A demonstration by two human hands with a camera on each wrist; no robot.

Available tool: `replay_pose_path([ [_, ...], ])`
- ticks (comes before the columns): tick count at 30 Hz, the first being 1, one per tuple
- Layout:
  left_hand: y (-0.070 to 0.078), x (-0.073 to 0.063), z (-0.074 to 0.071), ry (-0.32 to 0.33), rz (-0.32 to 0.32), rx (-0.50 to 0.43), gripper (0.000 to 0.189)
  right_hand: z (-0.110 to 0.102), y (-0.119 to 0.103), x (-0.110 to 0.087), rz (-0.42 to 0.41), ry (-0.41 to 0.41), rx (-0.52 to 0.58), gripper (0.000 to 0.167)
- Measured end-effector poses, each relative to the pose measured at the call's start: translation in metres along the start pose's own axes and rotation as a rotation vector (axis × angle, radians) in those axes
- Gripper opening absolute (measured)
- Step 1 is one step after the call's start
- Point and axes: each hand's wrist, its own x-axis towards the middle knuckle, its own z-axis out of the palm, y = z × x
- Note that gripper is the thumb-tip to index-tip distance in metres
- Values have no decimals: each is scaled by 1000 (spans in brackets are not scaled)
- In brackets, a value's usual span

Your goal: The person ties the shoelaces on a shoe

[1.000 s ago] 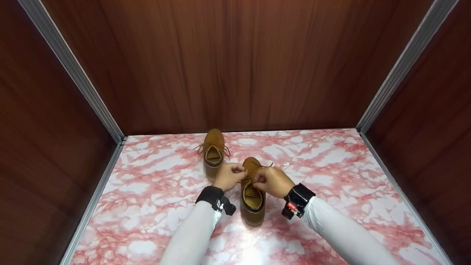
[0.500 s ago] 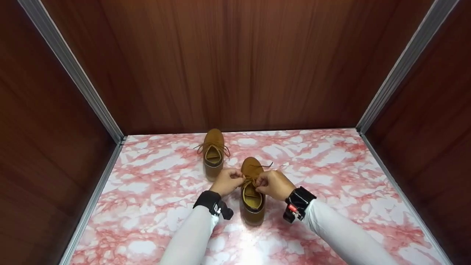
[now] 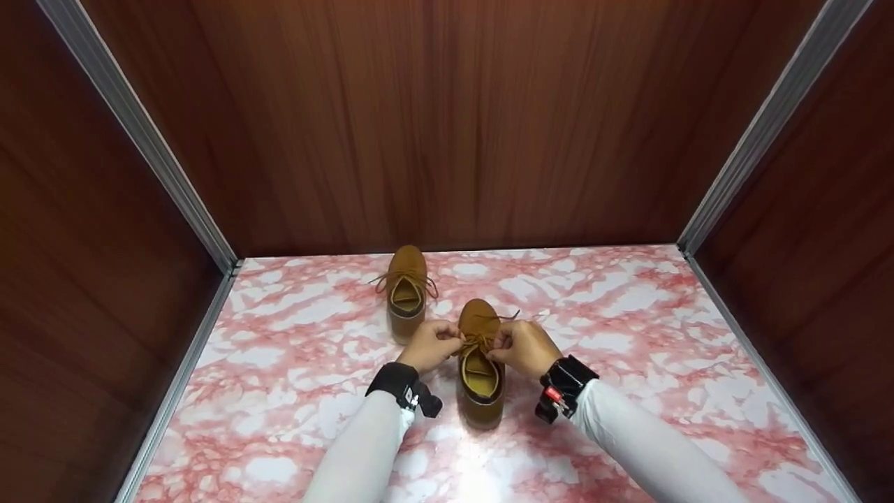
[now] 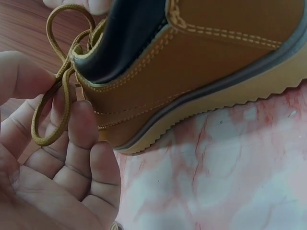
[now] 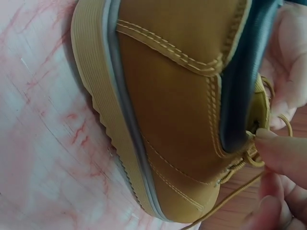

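A tan lace-up shoe [image 3: 480, 370] stands between the hands, toe pointing away. My left hand [image 3: 431, 344] is at the left of its lacing and pinches a loop of brown shoelace [image 4: 43, 142] between thumb and fingers. Across the lacing, my right hand [image 3: 525, 347] pinches the lace close to the shoe's collar, as the right wrist view shows. A second lace loop [image 4: 50, 33] rises above the collar, near the right hand's fingertips. One loose lace end [image 5: 230, 197] trails from under the right hand past the toe. Part of the knot is hidden behind the fingers.
Another tan shoe [image 3: 406, 262], its laces tied in a bow, stands further back to the left. The surface [image 3: 279, 391] is red-and-white marbled. Brown wood-grain panels [image 3: 447, 126] with grey metal corner strips [image 3: 761, 119] enclose the back and sides.
Over the last second both hands have come slightly nearer the heel, the left one more. The lacing shows more openly between them. The shoes have stayed in place.
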Motion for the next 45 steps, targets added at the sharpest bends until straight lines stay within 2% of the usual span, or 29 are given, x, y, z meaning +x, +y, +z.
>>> replay_pose_path([
  [6,-2,-1,-1,-13,5,0,9,-14,8,1,2,-38,26,23],
  [10,-4,-1,-3,-23,12,38,12,-22,14,4,39,-29,13,16],
  [14,-4,-2,-3,-35,-2,31,10,-25,19,11,75,-9,4,12],
  [20,-5,-2,-4,-27,-43,-16,8,-16,21,23,85,-1,62,15],
  [23,-6,-2,-5,-15,-46,-10,5,-8,19,30,96,-6,85,22],
  [27,-8,-3,-5,-10,-48,-6,4,2,18,37,158,-16,83,35],
  [31,-11,-3,-5,-22,-52,0,7,8,19,42,230,-72,82,48],
  [34,-12,-3,-5,-28,-57,22,13,10,19,44,250,-141,98,50],
  [40,-15,-4,-3,-42,-100,5,15,6,17,47,285,-262,196,40],
  [45,-17,-5,-1,-48,-126,-28,14,3,18,47,306,-320,256,33],
])
